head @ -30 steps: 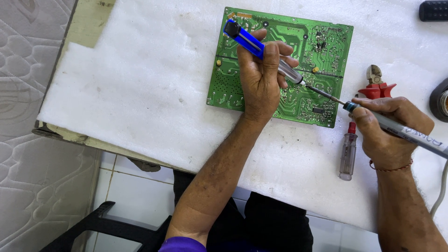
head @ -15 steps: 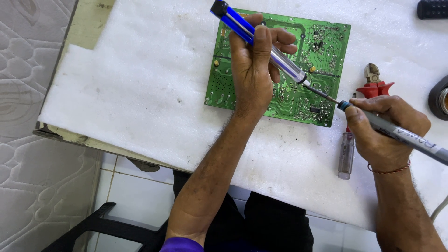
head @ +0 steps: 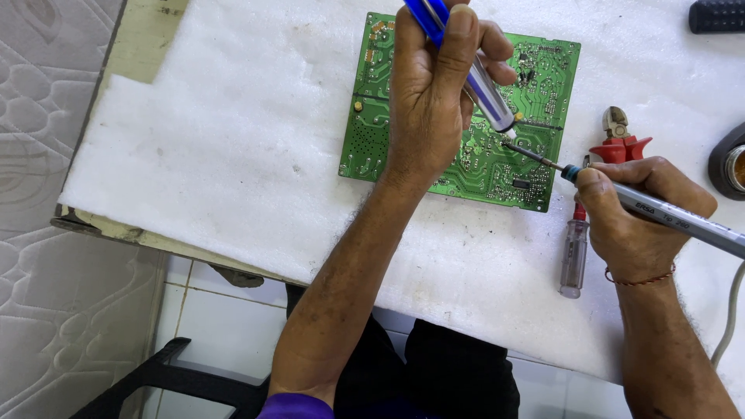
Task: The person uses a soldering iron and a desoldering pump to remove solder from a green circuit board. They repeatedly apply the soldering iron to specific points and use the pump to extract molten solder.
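1. Head view, nearest me: right hand point(head: 636, 225) in a closed grip around the grey soldering iron point(head: 675, 221), held like a pen, its thin tip point(head: 528, 154) slanting down-left onto the green circuit board point(head: 473, 167).
2. Just beside that hand, flat on the white padded surface point(head: 233, 171): a clear-handled screwdriver point(head: 574, 256), and red-handled cutters point(head: 617, 140) partly behind my knuckles.
3. Left hand point(head: 434, 101) wrapped tight around the blue-and-silver desoldering pump point(head: 473, 74), thumb along the barrel, nozzle point(head: 508, 132) angled down at the board and almost meeting the iron tip.
4. My judgement on doing it well: keep the tip steady on a single joint, hold the nozzle right beside it, rest the left wrist on the board so nothing slides.
5. Containers: a dark round pot point(head: 729, 167) at the right edge, brassy inside; can't tell what that is.
6. Farthest: a dark ribbed object point(head: 718, 15) in the top right corner.
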